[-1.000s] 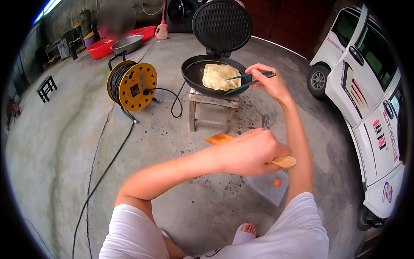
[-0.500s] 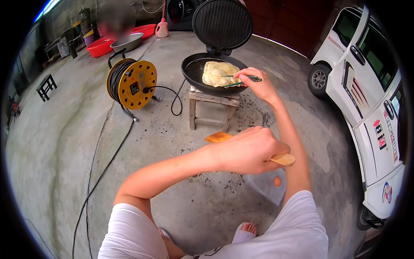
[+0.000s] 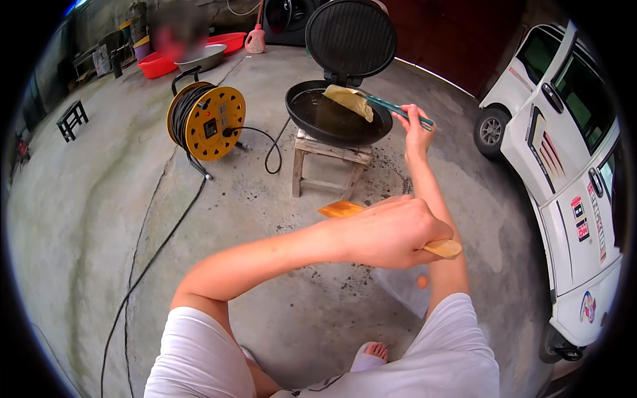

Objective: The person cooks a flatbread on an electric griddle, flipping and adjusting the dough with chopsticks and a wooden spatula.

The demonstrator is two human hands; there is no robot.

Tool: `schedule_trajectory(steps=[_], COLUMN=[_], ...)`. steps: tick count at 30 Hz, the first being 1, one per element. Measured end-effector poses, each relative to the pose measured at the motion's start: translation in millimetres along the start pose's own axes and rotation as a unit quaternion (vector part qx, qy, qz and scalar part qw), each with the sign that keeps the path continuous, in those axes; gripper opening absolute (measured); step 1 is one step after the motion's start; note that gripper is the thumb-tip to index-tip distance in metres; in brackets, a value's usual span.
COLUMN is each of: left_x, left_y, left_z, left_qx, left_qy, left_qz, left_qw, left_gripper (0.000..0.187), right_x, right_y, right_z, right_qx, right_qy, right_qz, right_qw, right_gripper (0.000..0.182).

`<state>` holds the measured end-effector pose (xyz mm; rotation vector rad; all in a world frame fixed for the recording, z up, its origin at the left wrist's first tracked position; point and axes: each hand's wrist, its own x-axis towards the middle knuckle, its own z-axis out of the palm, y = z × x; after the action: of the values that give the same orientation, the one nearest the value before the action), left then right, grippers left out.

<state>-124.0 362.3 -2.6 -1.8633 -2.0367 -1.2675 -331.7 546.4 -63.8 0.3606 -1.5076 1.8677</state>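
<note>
My right hand (image 3: 417,132) is closed round a pair of green chopsticks (image 3: 390,106). Their tips grip the edge of a pale flatbread (image 3: 348,101), which is raised, tilted and folded over the dark electric griddle (image 3: 317,118). The griddle's ridged lid (image 3: 350,41) stands upright behind. Across the front of my body, my left hand (image 3: 398,232) is wrapped round a wooden spatula (image 3: 342,209), its flat blade pointing left and its handle end sticking out on the right, well short of the griddle.
A wooden stool (image 3: 332,154) bears the griddle. To its left stands a yellow cable reel (image 3: 215,126) with a black cable trailing over the floor. A plastic bag (image 3: 398,286) with an orange-brown round thing lies below my arms. A white vehicle (image 3: 564,132) is at right.
The flatbread lay flat in the griddle; now its edge is lifted and it folds up and back. My right hand has moved up and right with the chopsticks. The left hand keeps the spatula.
</note>
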Motion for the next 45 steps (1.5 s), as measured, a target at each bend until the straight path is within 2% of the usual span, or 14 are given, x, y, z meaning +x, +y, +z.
schedule_trajectory(steps=[6,13,16,20,26,30,34,38,41,45], left_x=[-1.1,-1.2,-0.8,-0.9,0.9,1.5,0.8,0.4,1.8,2.0], left_y=[-4.7,-4.7,-5.2,-6.7,-8.0,-6.9,-6.1,-7.0,-6.9,-7.1], left_z=[4.1,2.1,3.1,3.4,4.3,5.4,4.4,4.7,7.8,9.1], left_qx=[-0.008,-0.009,-0.008,-0.005,-0.001,-0.006,-0.009,-0.017,-0.022,-0.010], left_qy=[0.014,0.003,0.004,0.007,0.000,0.004,0.005,0.018,0.010,-0.008], left_qz=[0.009,-0.001,0.003,0.009,0.007,0.013,0.014,0.024,0.014,0.006], left_qw=[1.000,1.000,1.000,1.000,1.000,1.000,1.000,0.999,1.000,1.000], left_gripper=[0.014,0.016,0.015,0.014,0.011,0.011,0.011,0.011,0.011,0.010], right_x=[35.9,47.7,42.2,18.0,-13.5,-23.0,-34.5,-44.5,-39.7,-36.9], right_y=[10.1,16.7,7.4,-9.6,-21.7,-16.2,-12.6,-1.2,9.0,8.5], right_z=[-16.5,-31.7,-32.0,-27.9,-10.3,-4.4,-0.9,7.4,17.1,22.1], right_qx=[0.138,0.140,0.105,-0.034,-0.172,-0.257,-0.253,-0.317,-0.303,-0.324], right_qy=[0.191,0.191,0.152,0.030,-0.117,-0.185,-0.198,-0.149,-0.135,-0.147], right_qz=[0.071,0.064,0.059,-0.003,-0.030,-0.002,0.010,-0.052,-0.067,-0.095], right_qw=[0.969,0.969,0.981,0.999,0.978,0.949,0.947,0.935,0.941,0.930], right_gripper=[0.024,0.026,0.026,0.027,0.028,0.028,0.028,0.027,0.027,0.024])
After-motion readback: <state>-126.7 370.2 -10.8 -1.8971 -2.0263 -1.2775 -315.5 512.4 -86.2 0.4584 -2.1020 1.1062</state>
